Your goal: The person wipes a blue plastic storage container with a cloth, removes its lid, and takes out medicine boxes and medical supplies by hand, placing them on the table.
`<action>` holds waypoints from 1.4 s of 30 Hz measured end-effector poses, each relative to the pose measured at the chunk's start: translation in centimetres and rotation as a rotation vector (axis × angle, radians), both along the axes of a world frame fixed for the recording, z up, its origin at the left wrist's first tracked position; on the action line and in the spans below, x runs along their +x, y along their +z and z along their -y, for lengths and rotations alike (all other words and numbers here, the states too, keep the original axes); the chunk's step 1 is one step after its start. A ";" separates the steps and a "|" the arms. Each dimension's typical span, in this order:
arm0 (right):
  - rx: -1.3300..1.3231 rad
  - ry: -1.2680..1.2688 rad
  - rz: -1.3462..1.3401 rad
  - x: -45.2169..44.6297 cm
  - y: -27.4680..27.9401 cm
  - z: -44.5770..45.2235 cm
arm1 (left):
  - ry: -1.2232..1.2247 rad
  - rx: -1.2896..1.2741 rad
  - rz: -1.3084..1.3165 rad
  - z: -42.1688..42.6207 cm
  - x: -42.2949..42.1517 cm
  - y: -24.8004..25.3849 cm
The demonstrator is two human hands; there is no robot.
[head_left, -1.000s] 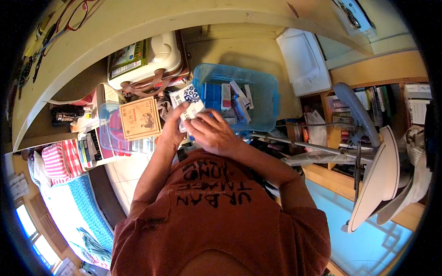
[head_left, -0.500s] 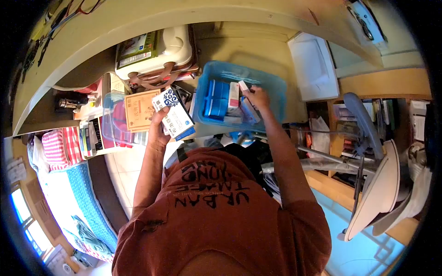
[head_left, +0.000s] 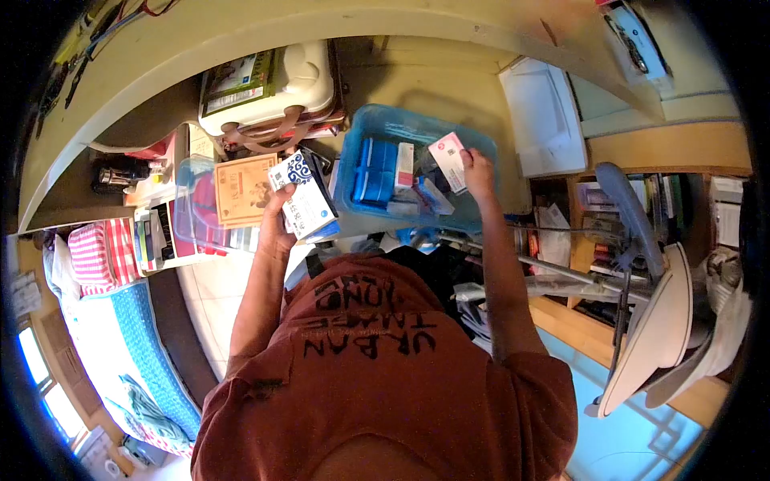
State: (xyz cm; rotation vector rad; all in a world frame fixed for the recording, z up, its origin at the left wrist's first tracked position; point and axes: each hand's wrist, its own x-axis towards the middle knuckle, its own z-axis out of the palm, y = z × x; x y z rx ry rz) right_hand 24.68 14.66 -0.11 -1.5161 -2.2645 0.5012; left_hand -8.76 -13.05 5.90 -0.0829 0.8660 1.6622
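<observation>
Right hand (head_left: 479, 172) has turned its pinched pink-marked box (head_left: 447, 159) face-up over the bin (head_left: 377, 120), perhaps for reading; left hand (head_left: 278, 216) clasps a patterned box (head_left: 309, 206).

A white box (head_left: 308, 202) with blue swirls is slanting in the left hand (head_left: 278, 223); a pink-and-white box (head_left: 449, 162) is tilting in the right hand (head_left: 479, 173), over the blue bin (head_left: 401, 120).

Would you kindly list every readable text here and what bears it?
"URBAN": rust-red cloth T-shirt.
"IMAGE": the same T-shirt.
Too small or blurred: the T-shirt's other print, tan square box, white box with blue swirls, pink-and-white carton, shelved books.
</observation>
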 end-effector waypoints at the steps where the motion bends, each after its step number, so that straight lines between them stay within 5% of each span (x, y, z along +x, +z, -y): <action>1: -0.016 -0.043 -0.101 -0.2 1.0 0.3 | 0.002 0.000 0.000 -0.2 0.0 0.3; 11: -0.443 0.149 -0.514 -13.7 9.0 14.2 | -0.123 0.141 0.165 -2.1 1.9 0.5; 14: -0.211 0.187 -0.548 -14.7 8.1 15.7 | -0.130 0.129 0.194 -1.5 1.8 0.9; 16: -0.475 0.310 -0.584 -13.9 8.7 15.2 | -0.122 0.150 0.238 -1.0 1.0 0.6; 19: -0.354 -0.028 -0.407 -10.5 10.0 10.0 | -0.077 0.189 0.181 0.6 -0.6 -0.3; 20: -0.176 -0.085 -0.196 -7.5 3.3 6.2 | -0.024 0.189 0.143 0.8 -0.6 0.0; 22: -0.041 -0.152 0.166 -3.5 -1.5 3.1 | -0.010 0.215 0.194 1.2 -1.1 0.0; 25: -0.286 -0.082 0.336 -2.4 -2.5 2.6 | -0.002 0.225 0.187 1.6 -1.4 -0.5; 28: -0.111 -0.017 0.222 -0.1 -11.0 0.4 | -0.002 0.227 0.151 1.9 -1.9 -1.2; 36: -0.162 0.014 0.376 -1.3 3.1 4.9 | 0.060 0.192 0.090 1.5 -1.6 -1.1; 42: -0.500 0.265 0.303 -1.3 2.1 5.6 | 0.047 0.196 0.139 1.3 -1.7 -1.7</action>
